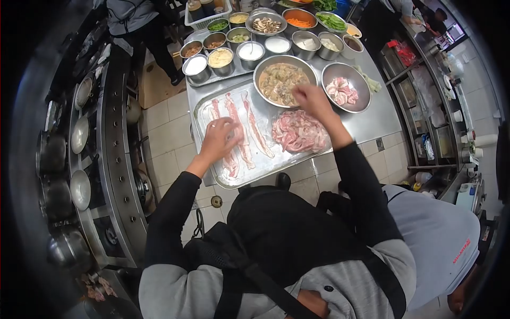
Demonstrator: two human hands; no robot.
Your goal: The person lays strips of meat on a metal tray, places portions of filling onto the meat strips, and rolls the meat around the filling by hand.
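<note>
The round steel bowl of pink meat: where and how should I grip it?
Probably pinch the meat bowl by its near-right rim, from your side: it is round, without visible handles; a larger steel bowl of brown mixture crowds its left.

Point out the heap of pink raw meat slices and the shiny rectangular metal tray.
Heap of pink raw meat slices (299,131): head view, middle of heap.
Metal tray (265,165): head view, bare floor.

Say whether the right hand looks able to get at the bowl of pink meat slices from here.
Probably yes: the right hand hovers at the edge of the bowl of brown mixture, right beside the bowl of pink meat slices. Only the rims seem to lie between; the left hand is well away.
</note>
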